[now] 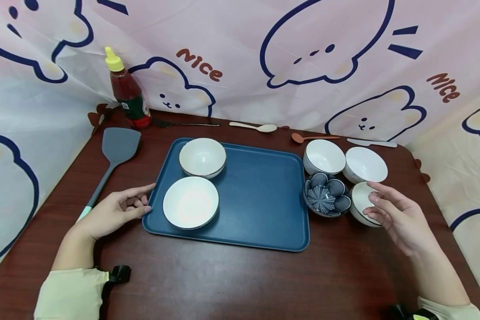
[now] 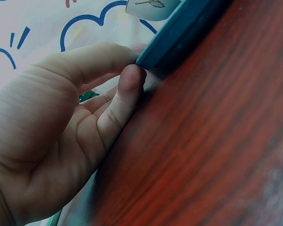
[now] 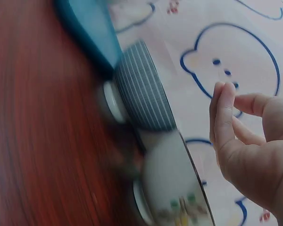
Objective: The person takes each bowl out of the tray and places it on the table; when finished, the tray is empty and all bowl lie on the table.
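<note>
My left hand (image 1: pixel 124 206) is at the left rim of the blue tray (image 1: pixel 260 200), its thumb and forefinger pinching the edge in the left wrist view. On the tray's left half sit two white bowls, a rear bowl (image 1: pixel 202 155) and a front bowl (image 1: pixel 190 203). Over a white bowl (image 1: pixel 360 202) right of the tray hovers my right hand (image 1: pixel 400 218), fingers loosely bent with nothing between them. In the right wrist view this hand (image 3: pixel 254 136) is apart from the flower-printed white bowl (image 3: pixel 174 183). A dark blue patterned bowl (image 1: pixel 327 195) stands between that bowl and the tray.
Two more white bowls, one left (image 1: pixel 325 156) and one right (image 1: pixel 366 164), stand behind. Along the back lie a fork (image 1: pixel 184 124), a cream spoon (image 1: pixel 260 127), an orange spoon (image 1: pixel 304 138) and a knife (image 1: pixel 372 142). A sauce bottle (image 1: pixel 130 95) and grey spatula (image 1: pixel 120 144) are left.
</note>
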`<state>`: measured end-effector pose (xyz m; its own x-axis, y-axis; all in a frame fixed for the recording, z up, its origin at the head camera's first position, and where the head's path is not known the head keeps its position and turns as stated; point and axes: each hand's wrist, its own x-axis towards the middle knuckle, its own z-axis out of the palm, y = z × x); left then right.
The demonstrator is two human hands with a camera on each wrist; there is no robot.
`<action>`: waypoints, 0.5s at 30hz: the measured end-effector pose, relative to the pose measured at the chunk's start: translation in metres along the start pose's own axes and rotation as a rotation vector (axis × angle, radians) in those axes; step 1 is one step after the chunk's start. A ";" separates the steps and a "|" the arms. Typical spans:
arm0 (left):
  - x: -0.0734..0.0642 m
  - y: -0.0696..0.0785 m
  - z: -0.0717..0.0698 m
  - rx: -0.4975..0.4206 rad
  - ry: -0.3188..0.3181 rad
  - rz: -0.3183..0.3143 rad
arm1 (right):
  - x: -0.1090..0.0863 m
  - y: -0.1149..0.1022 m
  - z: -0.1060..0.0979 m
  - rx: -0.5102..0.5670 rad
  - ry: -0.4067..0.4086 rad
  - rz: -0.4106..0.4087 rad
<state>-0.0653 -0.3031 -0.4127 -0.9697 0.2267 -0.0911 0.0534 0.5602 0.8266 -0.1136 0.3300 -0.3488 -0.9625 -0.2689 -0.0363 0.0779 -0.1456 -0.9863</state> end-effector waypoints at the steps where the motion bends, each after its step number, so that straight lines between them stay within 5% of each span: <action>1: 0.000 0.000 0.000 -0.004 -0.002 0.001 | 0.002 0.000 0.006 0.012 -0.012 0.009; 6: 0.001 0.000 -0.001 -0.019 -0.007 0.000 | 0.014 0.000 0.037 0.002 -0.090 0.046; 15: 0.001 -0.002 0.001 -0.013 -0.002 0.014 | 0.039 0.010 0.087 -0.184 -0.162 0.130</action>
<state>-0.0664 -0.3027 -0.4152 -0.9683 0.2362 -0.0808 0.0637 0.5468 0.8348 -0.1282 0.2349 -0.3465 -0.8924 -0.4248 -0.1524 0.1350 0.0711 -0.9883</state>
